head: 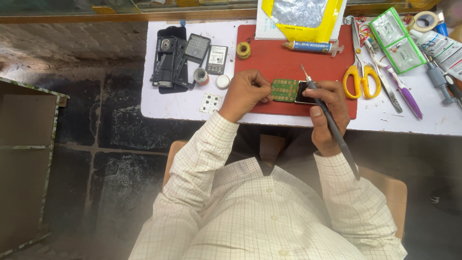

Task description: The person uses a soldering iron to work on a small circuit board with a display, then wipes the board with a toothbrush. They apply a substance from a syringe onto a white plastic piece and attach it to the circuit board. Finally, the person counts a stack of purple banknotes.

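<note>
Your left hand (245, 94) pinches the left edge of a small green circuit board (284, 90), fingers curled in, holding it flat near the front edge of the red mat (288, 60). Your right hand (328, 113) is closed around a dark soldering iron (332, 126), gripped pen-style; its tip points up and away from you, rising just above the board's right end. Touching the board on its right is a small dark-framed screen part (304, 92), partly hidden by your right fingers.

The mat lies at the middle of the white desk (423, 123), its front edge close to the desk's front edge. Toward the mat's back-left corner sits a spool of solder wire (243, 49); along its back edge lies a syringe-type tube (310, 46), and a yellow-and-silver pouch (301, 17) overlaps the back edge.

Left of the mat: a small white round cap (223, 81), a white keypad sheet (211, 102) near the front edge, a phone battery (217, 59), and opened dark phone casings (175, 60) at the desk's left end.

Right of the mat: yellow-handled scissors (362, 72), metal tweezers (385, 82), a purple-handled tool (406, 94), green-edged sachets (398, 41), and a roll of tape (426, 20) at the back-right corner.
</note>
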A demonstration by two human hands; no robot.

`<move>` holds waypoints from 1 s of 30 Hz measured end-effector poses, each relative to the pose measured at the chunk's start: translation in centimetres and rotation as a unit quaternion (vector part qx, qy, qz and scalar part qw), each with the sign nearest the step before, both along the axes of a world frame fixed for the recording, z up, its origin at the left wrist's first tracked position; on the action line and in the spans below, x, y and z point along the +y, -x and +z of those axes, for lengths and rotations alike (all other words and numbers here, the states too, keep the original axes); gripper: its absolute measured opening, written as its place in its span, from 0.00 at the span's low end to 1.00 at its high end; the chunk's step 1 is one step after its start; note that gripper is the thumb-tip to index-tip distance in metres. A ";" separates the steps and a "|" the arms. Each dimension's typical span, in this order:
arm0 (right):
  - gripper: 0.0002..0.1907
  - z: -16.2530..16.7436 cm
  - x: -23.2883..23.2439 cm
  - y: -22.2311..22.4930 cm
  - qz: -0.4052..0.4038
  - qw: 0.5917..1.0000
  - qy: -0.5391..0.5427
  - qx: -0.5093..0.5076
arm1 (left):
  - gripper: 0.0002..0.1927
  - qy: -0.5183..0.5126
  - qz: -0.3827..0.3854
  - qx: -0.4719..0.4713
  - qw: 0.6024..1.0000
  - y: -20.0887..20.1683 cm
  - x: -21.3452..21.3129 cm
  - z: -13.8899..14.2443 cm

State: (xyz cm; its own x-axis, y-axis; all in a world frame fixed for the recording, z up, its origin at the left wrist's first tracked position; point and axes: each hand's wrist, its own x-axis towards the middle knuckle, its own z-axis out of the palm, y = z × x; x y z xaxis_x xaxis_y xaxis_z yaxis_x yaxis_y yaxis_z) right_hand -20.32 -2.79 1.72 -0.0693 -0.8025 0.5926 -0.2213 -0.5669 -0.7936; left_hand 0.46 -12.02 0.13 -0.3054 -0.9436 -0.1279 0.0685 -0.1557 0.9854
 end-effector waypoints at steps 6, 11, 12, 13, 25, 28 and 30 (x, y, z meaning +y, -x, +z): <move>0.08 0.2 0.6 -0.5 -0.018 1.000 -0.008 0.008 | 0.06 0.002 0.003 0.006 1.000 0.1 0.0 -0.2; 0.09 -0.3 0.9 -0.7 0.005 0.999 -0.011 -0.050 | 0.06 0.002 0.003 0.002 1.000 0.0 0.0 -0.2; 0.10 -0.5 1.0 -0.8 0.004 0.998 -0.019 -0.062 | 0.06 0.001 0.004 0.001 1.000 0.1 0.0 -0.2; 0.10 -0.8 0.9 -0.9 0.015 0.993 -0.032 -0.108 | 0.06 -0.001 0.006 0.002 1.000 0.1 0.0 -0.1; 0.11 -2.6 0.6 0.7 0.069 0.886 -0.137 -0.437 | 0.05 0.000 0.007 0.001 1.000 0.1 0.1 0.0; 0.11 -2.6 0.4 1.4 0.081 0.844 -0.181 -0.498 | 0.05 0.000 0.010 -0.004 1.000 0.1 0.1 -0.1; 0.11 -2.5 0.2 1.6 0.084 0.810 -0.200 -0.544 | 0.05 0.001 0.010 -0.011 1.000 0.1 0.1 -0.1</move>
